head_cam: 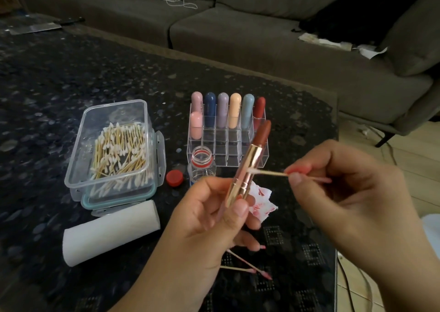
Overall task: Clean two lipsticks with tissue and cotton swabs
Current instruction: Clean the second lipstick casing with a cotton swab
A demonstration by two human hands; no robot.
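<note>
My left hand [214, 219] grips an uncapped lipstick [250, 164] by its base, tilted up to the right; it has a gold tube and a brick-red bullet. My right hand [342, 192] pinches a cotton swab [273, 173] between thumb and forefinger. The swab's white tip touches the gold tube just below the bullet, and its other end looks pink. A tissue [262, 202] stained red lies on the table behind the lipstick. Two used swabs [247, 265] with pink tips lie below my left hand.
A clear box of cotton swabs [114, 149] stands on its lid at the left, a tissue roll [112, 232] in front of it. An acrylic organizer [228, 130] holds several capped lipsticks. An open small bottle [202, 166] and its red cap [175, 178] sit between. Sofa behind.
</note>
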